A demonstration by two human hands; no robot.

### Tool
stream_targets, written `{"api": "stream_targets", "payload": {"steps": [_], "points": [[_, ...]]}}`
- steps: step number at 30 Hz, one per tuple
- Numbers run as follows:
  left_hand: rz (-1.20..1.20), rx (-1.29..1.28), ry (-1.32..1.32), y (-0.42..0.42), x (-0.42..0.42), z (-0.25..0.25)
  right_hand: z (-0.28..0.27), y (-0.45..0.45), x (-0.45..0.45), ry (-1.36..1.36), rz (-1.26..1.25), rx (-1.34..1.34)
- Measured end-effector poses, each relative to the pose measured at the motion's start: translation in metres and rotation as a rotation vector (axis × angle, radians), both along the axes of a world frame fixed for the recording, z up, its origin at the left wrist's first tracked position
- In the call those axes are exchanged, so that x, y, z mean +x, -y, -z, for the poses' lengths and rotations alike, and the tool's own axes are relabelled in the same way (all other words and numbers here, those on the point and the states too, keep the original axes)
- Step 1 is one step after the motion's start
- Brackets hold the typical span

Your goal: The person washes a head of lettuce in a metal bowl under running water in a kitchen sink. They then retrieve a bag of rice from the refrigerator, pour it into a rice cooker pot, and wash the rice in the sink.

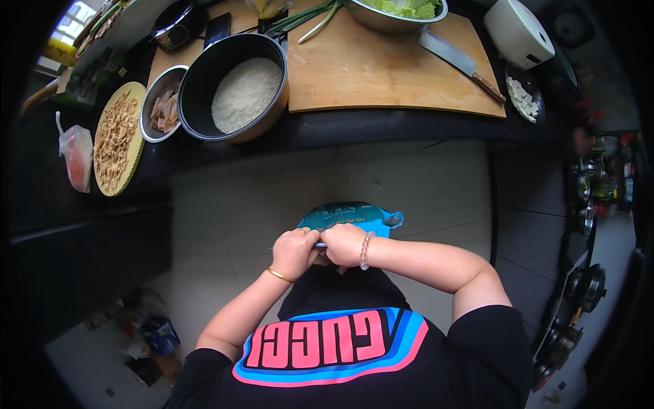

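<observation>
A blue and teal plastic bag (347,214), printed with writing, is held in front of my body, below the counter's front edge. My left hand (295,250), with a gold bangle at its wrist, grips one side of the bag's near edge. Close against it, my right hand (345,244) pinches the same edge and wears a clear bead bracelet. The fingertips of both hands meet there and partly hide the edge. What the bag holds cannot be seen. On the counter beyond, a black inner pot (204,105) contains white rice (247,94).
A wooden cutting board (368,71) carries a cleaver (449,56), scallions (319,20) and a metal bowl of lettuce (403,7). Left of the pot are a bowl of sliced meat (164,110), a yellow plate of shredded food (118,148) and a tied plastic bag (76,153). White cubes (522,99) lie right.
</observation>
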State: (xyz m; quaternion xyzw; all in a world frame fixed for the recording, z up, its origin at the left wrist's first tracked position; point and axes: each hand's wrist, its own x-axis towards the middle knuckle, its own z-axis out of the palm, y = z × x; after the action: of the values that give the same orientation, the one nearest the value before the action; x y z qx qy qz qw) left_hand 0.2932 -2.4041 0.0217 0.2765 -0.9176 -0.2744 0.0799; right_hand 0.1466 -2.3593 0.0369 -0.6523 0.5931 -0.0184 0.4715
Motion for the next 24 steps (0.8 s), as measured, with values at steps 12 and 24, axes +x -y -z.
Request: {"api": "stream_targets", "payload": {"steps": [12, 24], "points": [[-0.065, -0.003, 0.162, -0.086, -0.019, 0.241, 0.245, -0.076, -0.009, -0.040, 0.068, 0.093], [-0.261, 0.292, 0.466, -0.113, -0.004, 0.433, 0.427, -0.105, -0.099, 0.409, 0.552, -0.005]]}}
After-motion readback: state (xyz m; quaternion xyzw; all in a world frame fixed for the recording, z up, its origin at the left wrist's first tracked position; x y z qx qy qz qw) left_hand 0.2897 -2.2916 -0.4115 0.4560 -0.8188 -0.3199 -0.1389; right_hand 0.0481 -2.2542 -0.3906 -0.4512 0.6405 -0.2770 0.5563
